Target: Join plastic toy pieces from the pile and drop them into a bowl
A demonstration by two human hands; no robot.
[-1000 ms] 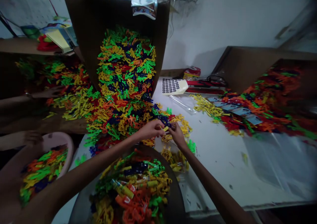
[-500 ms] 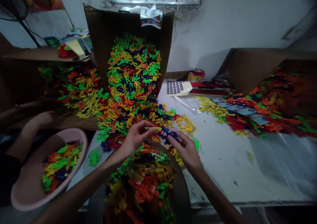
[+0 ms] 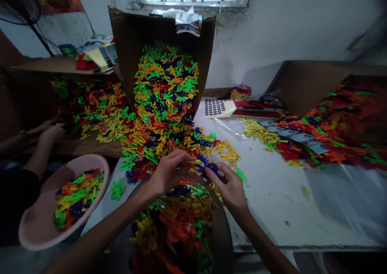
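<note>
Between the fingers of my left hand (image 3: 169,171) is a small yellow stick-shaped plastic piece (image 3: 193,162), pointing right. My right hand (image 3: 230,187) pinches a dark blue plastic piece (image 3: 209,166) with an openwork shape. The yellow tip meets or overlaps the blue piece; whether they are joined I cannot tell. Both hands are above a dark round tub (image 3: 226,229) full of mixed orange, green, yellow and blue plastic pieces. Just beyond them, a heap of similar pieces (image 3: 166,92) spills from an upright cardboard box (image 3: 125,44) onto the white table (image 3: 272,209).
At left, a co-worker's hands (image 3: 51,132) are near another heap, beside a pink basin (image 3: 104,175) of pieces. On the right lie a sticker sheet (image 3: 218,107), yellow sticks (image 3: 258,132), printed cards (image 3: 302,137), a clear plastic bag (image 3: 338,201) and a cardboard box (image 3: 299,84) of pieces.
The yellow piece and the blue piece have shifted slightly against each other in my fingers. The co-worker's hand at left has moved up and away from the basin. My view has shifted a little.
</note>
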